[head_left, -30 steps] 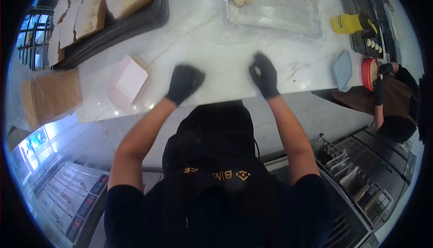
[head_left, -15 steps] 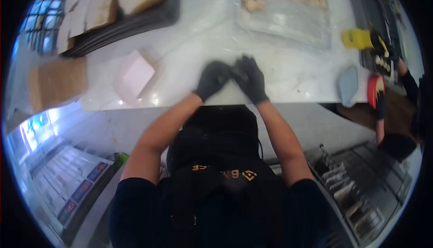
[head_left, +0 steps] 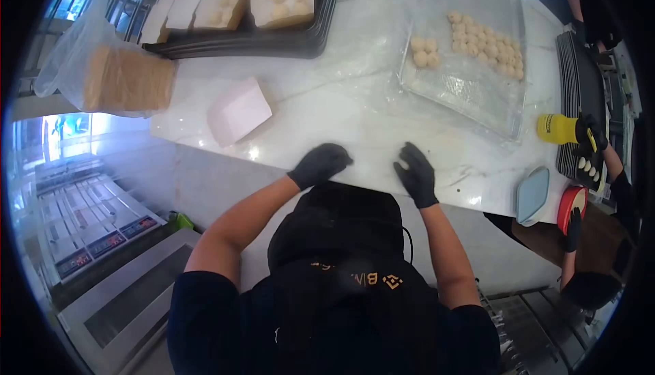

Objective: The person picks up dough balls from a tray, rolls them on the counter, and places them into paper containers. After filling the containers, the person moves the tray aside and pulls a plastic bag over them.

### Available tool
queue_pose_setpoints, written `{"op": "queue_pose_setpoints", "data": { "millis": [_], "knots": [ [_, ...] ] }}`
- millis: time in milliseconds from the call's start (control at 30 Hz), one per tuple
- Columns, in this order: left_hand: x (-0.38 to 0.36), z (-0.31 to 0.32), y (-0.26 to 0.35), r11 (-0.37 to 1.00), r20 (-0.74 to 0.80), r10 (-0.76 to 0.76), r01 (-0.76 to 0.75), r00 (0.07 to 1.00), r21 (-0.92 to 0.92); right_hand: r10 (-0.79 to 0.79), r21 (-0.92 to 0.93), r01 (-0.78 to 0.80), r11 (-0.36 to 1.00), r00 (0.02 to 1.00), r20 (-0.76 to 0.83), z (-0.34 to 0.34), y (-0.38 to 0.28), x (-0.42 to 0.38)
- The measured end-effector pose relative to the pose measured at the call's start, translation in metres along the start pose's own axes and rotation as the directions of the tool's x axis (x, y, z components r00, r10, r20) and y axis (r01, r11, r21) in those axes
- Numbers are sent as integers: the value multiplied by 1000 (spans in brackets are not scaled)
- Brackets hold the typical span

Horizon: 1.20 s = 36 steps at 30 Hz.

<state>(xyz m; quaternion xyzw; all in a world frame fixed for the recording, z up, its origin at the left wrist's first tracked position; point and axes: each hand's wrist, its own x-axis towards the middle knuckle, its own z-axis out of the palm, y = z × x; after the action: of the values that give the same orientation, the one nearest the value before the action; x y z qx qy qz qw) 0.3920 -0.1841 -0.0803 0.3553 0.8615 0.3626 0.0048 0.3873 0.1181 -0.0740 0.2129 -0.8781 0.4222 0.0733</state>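
Observation:
My left hand (head_left: 319, 165), in a black glove, is over the table's near edge with its fingers loosely curved and nothing visible in it. To its right, my gloved right hand (head_left: 417, 176) has its thumb and fingers apart and also holds nothing. A gap of marble tabletop (head_left: 372, 160) separates the two hands. The thing nearest my left hand is a pale paper tray (head_left: 239, 112), beyond it to the left. Past my right hand, a clear plastic tray (head_left: 447, 98) bears rows of pale dough balls (head_left: 481, 46) and a smaller cluster (head_left: 425, 53).
Stacked black baking trays (head_left: 273, 44) bear paper trays with dough balls at back left. A plastic bag of brown cartons (head_left: 126, 78) sits at the left edge. To the right are a blue container (head_left: 532, 195) and a co-worker holding a yellow bottle (head_left: 556, 128) and touching a red bowl (head_left: 570, 204).
My hands were close together, touching or nearly so, and are now apart, with the right hand's fingers spread. The view has turned and shifted, so the table appears tilted.

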Motion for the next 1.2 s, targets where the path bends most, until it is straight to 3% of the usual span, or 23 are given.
{"op": "queue_pose_setpoints", "data": {
  "millis": [33, 100, 133, 200, 233, 300, 433, 533, 633, 700, 800, 867, 1033, 1100, 1200],
  "knots": [
    [11, -8, -9, 1000, 0, 6, -6, 1000, 6, 12, -35, -15, 999, 997, -72, 1, 6, 17],
    [40, -20, -20, 980, -88, -130, 142, 988, 143, 43, -108, -65, 992, 980, -194, -1, 16, 38],
    [48, -16, -12, 982, -89, -126, 138, 988, 132, 121, -15, -124, 992, 981, -151, 10, 13, 46],
    [65, 8, 13, 975, -217, -221, 215, 951, -52, 227, 54, -223, 973, 969, -97, 23, -11, 33],
    [72, 22, 27, 957, -269, -279, 244, 922, -154, 166, 123, -156, 980, 983, -75, 18, -22, 20],
    [42, 19, 42, 976, -234, -196, 167, 952, -140, 95, 173, -87, 981, 994, -44, -11, -23, 2],
    [8, -9, 46, 934, -146, -325, 294, 934, -203, 203, 210, -159, 965, 957, -206, -41, -26, -22],
    [4, -31, 49, 884, -150, -444, 405, 883, -232, 160, -38, -161, 986, 986, -36, -45, -29, -17],
    [11, -30, 38, 956, -133, -286, 292, 949, 31, 158, -101, -149, 984, 983, 88, -26, -21, -2],
    [9, -30, 38, 951, -119, -306, 308, 945, 5, 155, -141, -134, 981, 978, 143, -22, -23, 5],
    [17, -46, 38, 943, -118, -334, 332, 935, -41, 318, 223, -334, 916, 942, 103, -24, -42, 17],
    [17, -65, 44, 934, -167, -346, 322, 923, -157, 104, 89, -94, 992, 989, -109, -14, -40, 15],
    [17, -125, 37, 937, -190, -315, 273, 930, -217, 16, -204, -37, 978, 995, -101, -3, -31, -2],
    [24, -159, 32, 940, -158, -278, 234, 948, -248, 265, -56, -273, 961, 957, -118, 0, -37, -6],
    [53, -245, -15, 969, -395, -239, 195, 887, -150, 347, 23, -352, 936, 909, -233, -9, -77, 52]
  ]
}}
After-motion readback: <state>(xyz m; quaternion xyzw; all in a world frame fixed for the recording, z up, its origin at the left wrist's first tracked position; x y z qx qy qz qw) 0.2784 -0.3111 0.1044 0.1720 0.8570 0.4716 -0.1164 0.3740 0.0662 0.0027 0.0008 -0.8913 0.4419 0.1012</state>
